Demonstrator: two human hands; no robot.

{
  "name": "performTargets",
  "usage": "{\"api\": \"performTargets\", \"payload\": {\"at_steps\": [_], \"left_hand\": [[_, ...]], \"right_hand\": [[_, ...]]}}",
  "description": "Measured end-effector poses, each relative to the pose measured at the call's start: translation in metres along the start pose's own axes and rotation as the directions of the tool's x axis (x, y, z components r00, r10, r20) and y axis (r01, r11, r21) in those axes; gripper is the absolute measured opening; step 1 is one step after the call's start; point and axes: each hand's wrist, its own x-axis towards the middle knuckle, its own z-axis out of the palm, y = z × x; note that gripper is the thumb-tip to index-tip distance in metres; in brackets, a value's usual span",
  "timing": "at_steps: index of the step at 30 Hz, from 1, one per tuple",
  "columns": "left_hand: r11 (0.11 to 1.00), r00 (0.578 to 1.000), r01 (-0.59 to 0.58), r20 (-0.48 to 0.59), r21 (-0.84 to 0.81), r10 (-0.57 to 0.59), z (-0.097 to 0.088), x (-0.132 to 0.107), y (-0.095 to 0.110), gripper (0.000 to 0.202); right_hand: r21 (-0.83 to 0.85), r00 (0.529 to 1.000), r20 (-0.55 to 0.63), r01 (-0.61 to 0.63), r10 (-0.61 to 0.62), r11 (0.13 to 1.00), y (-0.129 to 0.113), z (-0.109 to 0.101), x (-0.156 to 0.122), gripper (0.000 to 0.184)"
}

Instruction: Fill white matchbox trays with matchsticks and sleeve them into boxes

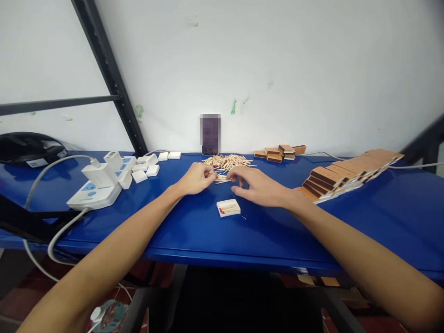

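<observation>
My left hand point(199, 178) is closed at the front edge of a heap of loose matches point(231, 162), fingertips pressed together. Whatever its fingers hold, if anything, is hidden. Opposite it, my right hand point(257, 186) has its thumb and fingers apart, with the index fingertip beside a few loose matches point(222, 178) between the two hands. Closer to me, a white matchbox tray point(228, 214) lies on the blue table point(194, 231) with several red-tipped matches in it. Neither hand touches this tray.
Matchbox sleeves point(347, 172) stand in a long leaning row at right, with a smaller pile of matchboxes point(279, 153) by the wall. White trays point(139, 176) lie at left beside a power strip point(95, 192) with plugs and cables. A dark phone-like object point(211, 134) leans on the wall.
</observation>
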Motion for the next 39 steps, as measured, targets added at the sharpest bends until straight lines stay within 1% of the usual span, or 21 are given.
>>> {"api": "performTargets", "payload": {"at_steps": [2, 5, 7, 10, 14, 18, 21, 24, 31, 35, 39], "left_hand": [[0.998, 0.999, -0.022, 0.04, 0.055, 0.02, -0.004, 0.0, -0.004, 0.02], [0.988, 0.992, -0.055, 0.122, 0.147, 0.037, -0.008, -0.001, -0.008, 0.018], [0.982, 0.988, -0.057, 0.155, 0.182, 0.028, -0.008, -0.001, -0.009, 0.019], [0.982, 0.989, -0.045, 0.144, 0.185, 0.018, -0.006, -0.001, -0.011, 0.021], [0.986, 0.987, -0.072, 0.152, 0.15, 0.049, -0.005, 0.0, -0.013, 0.024], [0.981, 0.986, -0.103, 0.147, 0.162, 0.079, -0.006, -0.001, -0.013, 0.029], [0.981, 0.984, -0.102, 0.164, 0.166, 0.075, -0.005, -0.001, -0.013, 0.03], [0.983, 0.982, -0.088, 0.178, 0.161, 0.059, -0.004, -0.001, -0.013, 0.028], [0.981, 0.982, -0.056, 0.187, 0.186, 0.021, -0.003, 0.0, -0.013, 0.029], [0.975, 0.981, -0.043, 0.193, 0.218, 0.0, -0.003, 0.001, -0.012, 0.031], [0.976, 0.977, -0.052, 0.211, 0.212, 0.006, -0.003, 0.0, -0.009, 0.033]], "right_hand": [[-0.123, 0.999, -0.045, -0.016, 0.01, 0.992, 0.014, 0.012, 0.007, 0.029], [-0.199, 0.999, -0.039, 0.014, -0.022, 0.98, 0.026, 0.027, 0.017, 0.031], [-0.238, 0.999, -0.03, 0.029, -0.037, 0.971, 0.027, 0.033, 0.02, 0.031], [-0.284, 0.998, -0.016, 0.051, -0.058, 0.958, 0.024, 0.036, 0.021, 0.032], [-0.303, 0.998, -0.008, 0.053, -0.058, 0.951, 0.022, 0.038, 0.019, 0.032], [-0.309, 0.997, -0.026, 0.056, -0.067, 0.949, 0.022, 0.037, 0.015, 0.029], [-0.31, 0.997, -0.039, 0.046, -0.061, 0.95, 0.02, 0.034, 0.012, 0.028], [-0.344, 0.998, -0.048, 0.01, -0.028, 0.939, 0.019, 0.031, 0.011, 0.029], [-0.413, 1.0, -0.021, -0.024, 0.017, 0.91, 0.019, 0.03, 0.013, 0.031], [-0.406, 0.999, -0.004, -0.032, 0.033, 0.913, 0.019, 0.03, 0.014, 0.032], [-0.39, 0.999, 0.003, -0.046, 0.051, 0.92, 0.016, 0.03, 0.013, 0.031]]}}
